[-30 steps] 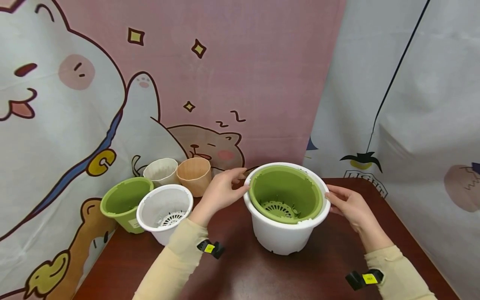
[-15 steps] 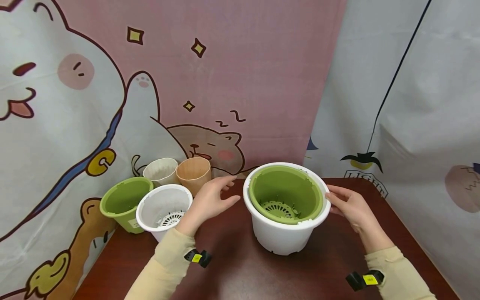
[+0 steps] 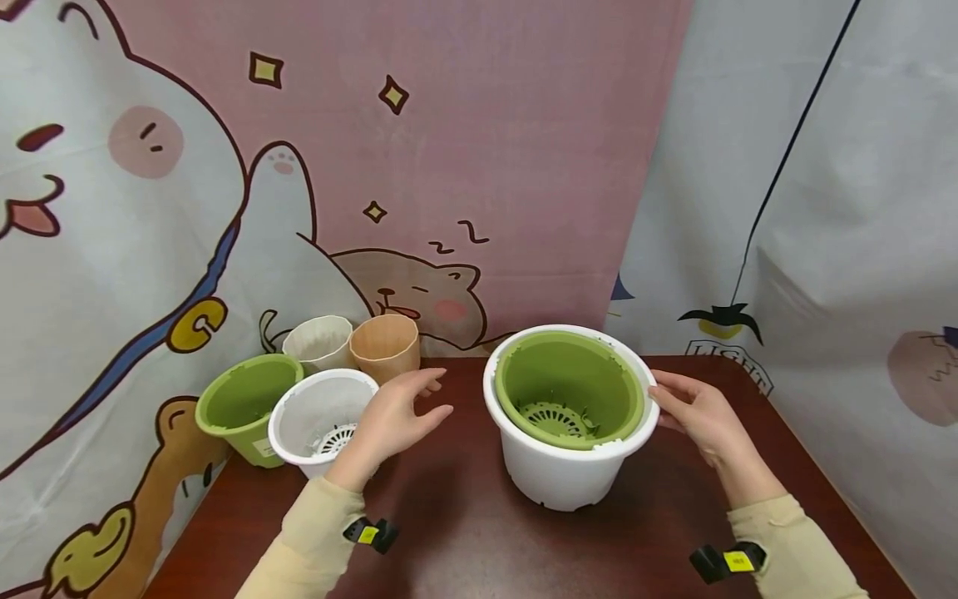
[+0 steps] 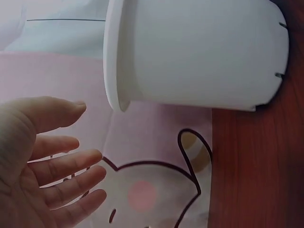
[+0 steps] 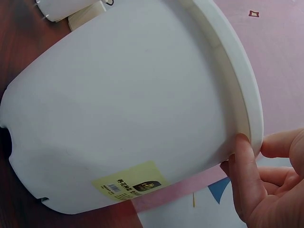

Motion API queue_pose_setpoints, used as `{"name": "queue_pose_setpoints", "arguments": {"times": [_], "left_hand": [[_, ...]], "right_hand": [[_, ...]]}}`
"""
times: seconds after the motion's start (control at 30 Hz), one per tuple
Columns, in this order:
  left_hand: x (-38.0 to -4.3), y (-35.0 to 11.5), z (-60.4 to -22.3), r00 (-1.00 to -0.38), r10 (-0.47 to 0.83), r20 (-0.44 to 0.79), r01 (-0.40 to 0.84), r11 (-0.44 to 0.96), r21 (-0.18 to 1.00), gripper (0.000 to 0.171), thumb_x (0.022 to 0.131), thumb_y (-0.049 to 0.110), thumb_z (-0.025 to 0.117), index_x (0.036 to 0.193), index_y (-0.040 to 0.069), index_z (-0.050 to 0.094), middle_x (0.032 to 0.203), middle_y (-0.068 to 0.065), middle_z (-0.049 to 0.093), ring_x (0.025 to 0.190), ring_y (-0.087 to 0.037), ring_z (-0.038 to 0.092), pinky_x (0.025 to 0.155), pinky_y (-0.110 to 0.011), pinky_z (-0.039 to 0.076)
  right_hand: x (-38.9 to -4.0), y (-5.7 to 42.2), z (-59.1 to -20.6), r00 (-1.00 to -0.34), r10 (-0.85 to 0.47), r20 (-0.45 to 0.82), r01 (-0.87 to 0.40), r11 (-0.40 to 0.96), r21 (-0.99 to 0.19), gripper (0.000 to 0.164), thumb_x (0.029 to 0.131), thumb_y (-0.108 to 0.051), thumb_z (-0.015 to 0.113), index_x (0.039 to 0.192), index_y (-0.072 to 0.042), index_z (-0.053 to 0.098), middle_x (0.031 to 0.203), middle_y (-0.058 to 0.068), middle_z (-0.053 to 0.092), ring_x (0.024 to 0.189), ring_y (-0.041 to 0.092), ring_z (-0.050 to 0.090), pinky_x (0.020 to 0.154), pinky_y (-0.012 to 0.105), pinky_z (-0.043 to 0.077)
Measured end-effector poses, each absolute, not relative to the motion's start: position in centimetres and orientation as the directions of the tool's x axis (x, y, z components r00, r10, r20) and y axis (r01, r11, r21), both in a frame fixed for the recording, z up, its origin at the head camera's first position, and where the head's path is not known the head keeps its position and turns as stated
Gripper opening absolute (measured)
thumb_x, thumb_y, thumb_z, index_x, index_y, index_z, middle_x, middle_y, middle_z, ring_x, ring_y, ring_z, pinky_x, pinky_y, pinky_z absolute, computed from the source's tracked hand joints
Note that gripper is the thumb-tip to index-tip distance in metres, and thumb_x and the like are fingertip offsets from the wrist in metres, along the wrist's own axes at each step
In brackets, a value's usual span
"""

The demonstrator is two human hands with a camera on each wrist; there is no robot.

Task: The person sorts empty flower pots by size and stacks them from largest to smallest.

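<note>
The large white pot (image 3: pixel 566 466) is standing upright on the dark wood bench (image 3: pixel 479 541) just right of centre, and the green slotted liner (image 3: pixel 569 391) is already sitting inside it — seated low but tilting slightly, its rim dipping a little below the white rim at 6 o'clock. Judging from that, the nesting of this pair looks nearly done; what seems left is levelling the liner and dealing with the loose pots at 9 o'clock.

The right hand (image 3: pixel 696 412) is touching the white pot's rim at 3 o'clock, fingers fairly straight and lying against the lip rather than curling round it; the right wrist view shows the thumb (image 5: pixel 243 175) pressing up under the rim. The left hand (image 3: pixel 392 416) is hovering wide and relaxed, holding nothing, between the large pot and the small white liner (image 3: pixel 322 420), apart from both.

That small white liner is holding nothing — only its slotted base is showing. Touching it at 9 o'clock, the green pot (image 3: pixel 243 408) is also looking empty. Behind them at 12 o'clock, a cream cup (image 3: pixel 318 343) and a tan cup (image 3: pixel 385 345) are standing side by side against the cartoon backdrop (image 3: pixel 337 166); their insides are not visible.
</note>
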State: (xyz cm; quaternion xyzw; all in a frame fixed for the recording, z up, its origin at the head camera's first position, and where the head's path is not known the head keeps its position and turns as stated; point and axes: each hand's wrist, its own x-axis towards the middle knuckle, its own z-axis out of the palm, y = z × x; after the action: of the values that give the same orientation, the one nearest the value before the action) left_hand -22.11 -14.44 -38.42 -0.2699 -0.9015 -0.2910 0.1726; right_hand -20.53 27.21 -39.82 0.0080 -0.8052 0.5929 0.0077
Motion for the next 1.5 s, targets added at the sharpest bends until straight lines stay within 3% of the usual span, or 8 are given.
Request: {"name": "queue_pose_setpoints", "arguments": {"times": [0.23,0.43,0.87,1.2,1.5], "left_hand": [[-21.7,-17.0,-39.3,-0.815,0.36,0.455,0.556,0.708,0.435,0.05,0.082,0.019,0.081,0.125,0.002,0.064,0.106,-0.013,0.07,0.094,-0.029,0.068,0.083,-0.044,0.054],[-21.4,-19.4,-40.2,-0.821,0.331,0.465,0.533,0.736,0.417,0.044,0.082,0.016,0.081,0.122,0.005,0.067,0.103,-0.008,0.071,0.091,-0.027,0.068,0.079,-0.043,0.054],[-20.6,-23.7,-40.3,-0.802,0.3,0.516,0.52,0.776,0.356,0.04,0.079,0.009,0.081,0.114,-0.004,0.067,0.098,-0.017,0.07,0.084,-0.034,0.068,0.074,-0.048,0.055],[-19.6,-26.8,-40.0,-0.876,0.182,0.446,0.36,0.863,0.355,0.042,0.081,0.016,0.081,0.116,-0.002,0.067,0.103,-0.018,0.07,0.091,-0.034,0.067,0.077,-0.053,0.052],[-18.8,-29.4,-39.5,-0.907,0.1,0.409,0.258,0.9,0.352,0.044,0.081,0.017,0.08,0.117,-0.004,0.066,0.103,-0.021,0.069,0.093,-0.039,0.065,0.077,-0.055,0.051]], "right_hand": [[-20.6,27.3,-39.9,-1.0,-0.004,0.03,-0.03,0.299,-0.954,0.057,0.101,-0.022,0.059,0.142,0.013,0.042,0.126,0.024,0.059,0.085,0.001,0.065,0.075,0.025,0.057],[-20.5,27.3,-39.9,-0.999,-0.006,0.035,-0.035,0.302,-0.953,0.056,0.101,-0.022,0.059,0.141,0.013,0.042,0.125,0.024,0.06,0.085,0.001,0.065,0.075,0.025,0.057],[-20.5,27.2,-39.8,-1.0,-0.004,0.03,-0.03,0.299,-0.954,0.056,0.101,-0.022,0.058,0.142,0.014,0.041,0.128,0.027,0.058,0.085,0.001,0.065,0.075,0.025,0.057],[-20.5,27.3,-39.8,-0.999,-0.01,0.03,-0.032,0.293,-0.956,0.057,0.101,-0.022,0.058,0.142,0.014,0.041,0.126,0.025,0.059,0.085,0.001,0.065,0.075,0.025,0.057],[-20.5,27.3,-39.8,-1.0,-0.013,0.028,-0.031,0.299,-0.954,0.058,0.101,-0.024,0.058,0.142,0.013,0.041,0.13,0.029,0.056,0.086,0.002,0.066,0.076,0.025,0.057]]}}
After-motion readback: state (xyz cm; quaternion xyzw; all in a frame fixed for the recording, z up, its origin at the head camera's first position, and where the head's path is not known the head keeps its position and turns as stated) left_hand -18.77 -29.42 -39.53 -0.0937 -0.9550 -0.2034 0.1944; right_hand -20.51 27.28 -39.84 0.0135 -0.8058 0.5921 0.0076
